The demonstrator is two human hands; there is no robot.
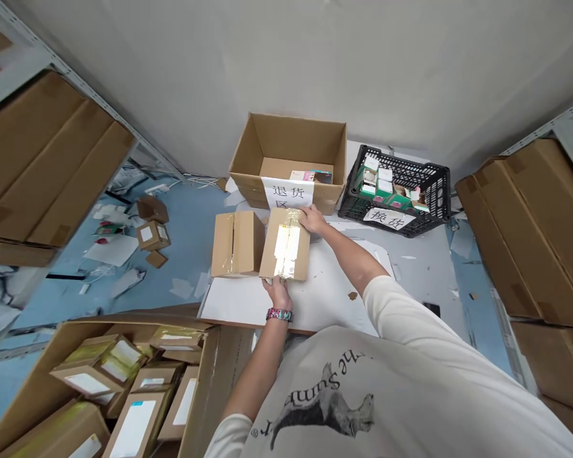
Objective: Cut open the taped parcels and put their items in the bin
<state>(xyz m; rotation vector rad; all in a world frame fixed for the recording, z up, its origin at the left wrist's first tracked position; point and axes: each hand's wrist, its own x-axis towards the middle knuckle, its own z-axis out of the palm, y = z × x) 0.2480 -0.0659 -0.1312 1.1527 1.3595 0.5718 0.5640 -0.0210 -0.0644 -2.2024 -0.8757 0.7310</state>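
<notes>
Both hands grasp one taped carton [285,245]: from my remote station I find the left hand [277,294] under its lower edge, fingers partly hidden, and the right hand [313,221] clasping its upper right corner. That carton is at the centre of the head view, its labelled face towards the camera, over the white table [329,305]; I cannot tell whether it touches the surface. Working down by size, I note stacked brown cartons at the far left [48,165] and far right [530,235]. At lower left a large open box [204,375] contains several taped parcels [98,366], most bearing white labels. Against the wall, beyond the held item, is an open cardboard bin [300,137] with a paper sign [286,187] on its front, the sign's lower part covered by the held carton. To the right of the bin, I record a black plastic crate [443,191], set at an angle and carrying its own paper notice [389,219]. Immediately left of the held carton, a second carton [224,245] rests on the table, its tape seam upward. Inside the crate I see small green and white boxes [384,186]; inside the bin, a few flat printed packs [310,176]. Smallest are a patterned band [279,314] around the left wrist and a brown scrap [352,296] on the tabletop.
</notes>
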